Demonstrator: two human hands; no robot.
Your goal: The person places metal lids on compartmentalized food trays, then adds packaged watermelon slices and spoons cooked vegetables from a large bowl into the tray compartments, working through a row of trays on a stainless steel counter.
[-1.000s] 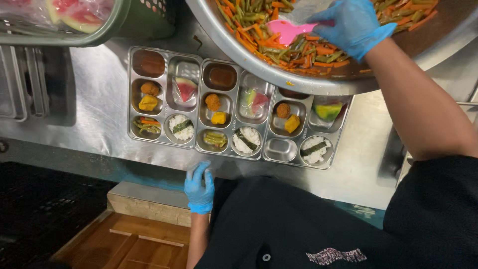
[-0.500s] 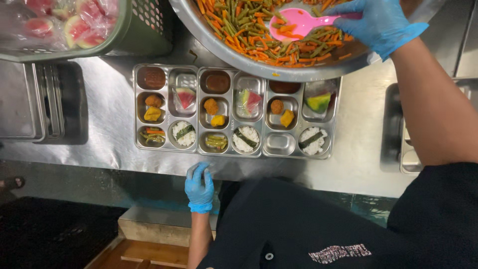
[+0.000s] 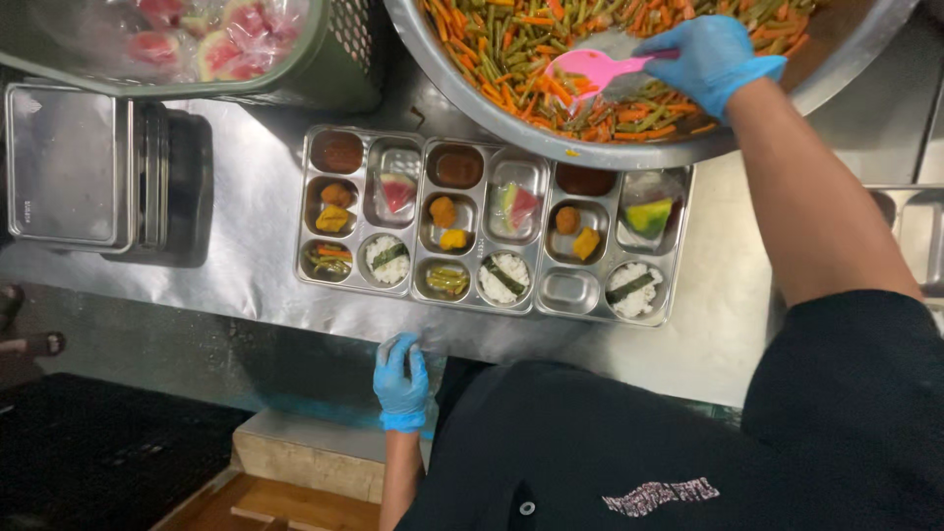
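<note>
Your right hand (image 3: 710, 54) has drawn the pink scoop (image 3: 590, 69) leftward across the big steel bowl (image 3: 629, 147) since half a second ago, fingers closed around its handle, its blade lying in the mixed beans and carrots (image 3: 511, 49). Your left hand (image 3: 400, 379) rests at the counter edge (image 3: 246, 295); whether it grips, you cannot tell. Three compartment trays (image 3: 492, 231) lie side by side just below the bowl. One green basket (image 3: 324, 69) at upper left holds clear wrapped fruit packs (image 3: 216, 44).
</note>
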